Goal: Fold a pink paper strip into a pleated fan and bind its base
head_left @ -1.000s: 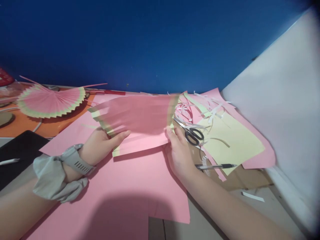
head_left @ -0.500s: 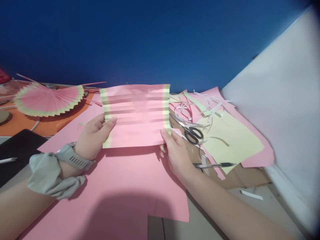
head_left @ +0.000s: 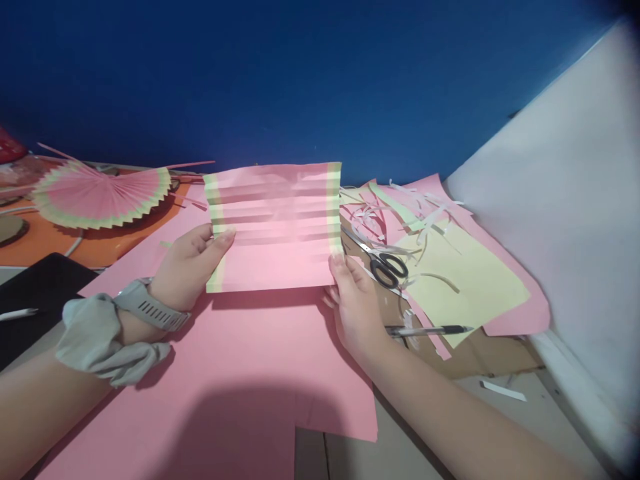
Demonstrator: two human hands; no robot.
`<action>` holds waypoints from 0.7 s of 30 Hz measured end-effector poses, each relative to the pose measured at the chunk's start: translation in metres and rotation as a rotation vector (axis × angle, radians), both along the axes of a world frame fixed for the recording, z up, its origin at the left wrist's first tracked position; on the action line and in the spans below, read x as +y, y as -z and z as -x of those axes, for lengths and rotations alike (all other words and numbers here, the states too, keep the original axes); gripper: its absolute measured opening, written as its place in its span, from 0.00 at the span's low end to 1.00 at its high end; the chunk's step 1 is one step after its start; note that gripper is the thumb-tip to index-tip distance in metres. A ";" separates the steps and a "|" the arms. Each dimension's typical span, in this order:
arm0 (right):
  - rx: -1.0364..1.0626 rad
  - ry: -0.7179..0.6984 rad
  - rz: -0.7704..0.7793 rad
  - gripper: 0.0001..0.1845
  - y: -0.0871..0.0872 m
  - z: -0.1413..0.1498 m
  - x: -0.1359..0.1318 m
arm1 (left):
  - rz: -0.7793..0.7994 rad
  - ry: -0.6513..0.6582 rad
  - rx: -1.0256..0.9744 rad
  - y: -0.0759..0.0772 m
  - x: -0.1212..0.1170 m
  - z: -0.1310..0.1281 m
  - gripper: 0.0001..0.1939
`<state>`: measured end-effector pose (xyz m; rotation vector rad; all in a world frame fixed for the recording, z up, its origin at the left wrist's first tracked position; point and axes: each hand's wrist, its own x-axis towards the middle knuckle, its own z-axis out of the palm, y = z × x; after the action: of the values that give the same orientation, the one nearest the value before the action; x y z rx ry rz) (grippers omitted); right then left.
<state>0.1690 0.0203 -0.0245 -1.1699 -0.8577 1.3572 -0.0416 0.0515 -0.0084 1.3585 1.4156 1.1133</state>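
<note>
Between my two hands a creased pink sheet of paper [head_left: 277,230] is held up, with crosswise pleat folds and green and pale yellow bands along its left and right edges. My left hand [head_left: 193,263], with a grey watch and a grey scrunchie at the wrist, pinches its lower left edge, thumb in front. My right hand [head_left: 357,303] grips the lower right corner, thumb in front and fingers behind. Beneath lie large pink sheets [head_left: 240,373] on the tabletop. To the left rests a pleated paper fan [head_left: 107,193] in the same pink, green and yellow.
Right of my right hand lie black-handled scissors [head_left: 387,267], a pen [head_left: 435,330], a pale yellow sheet [head_left: 465,280] and paper strips [head_left: 425,207]. At the left is a black tablet [head_left: 45,300] with a white stylus [head_left: 17,314]. A blue wall [head_left: 310,80] stands behind.
The held sheet was tilted and blurred, then came upright facing me with its folds spread. My left hand moved slightly up and left. In the last half second little has changed.
</note>
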 end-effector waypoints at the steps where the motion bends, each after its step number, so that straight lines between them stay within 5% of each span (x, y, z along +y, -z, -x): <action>1: 0.015 -0.005 -0.006 0.19 0.000 0.000 0.001 | -0.004 0.002 -0.014 0.001 0.000 0.000 0.12; 8: 0.052 0.010 -0.099 0.14 0.002 -0.002 0.005 | 0.031 0.158 0.017 -0.003 -0.004 -0.002 0.12; 21: -0.113 -0.024 -0.139 0.17 0.002 0.000 0.002 | 0.031 0.048 -0.032 0.004 -0.002 0.000 0.15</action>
<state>0.1691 0.0220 -0.0270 -1.1394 -1.0335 1.2395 -0.0416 0.0497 -0.0128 1.3398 1.3651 1.0733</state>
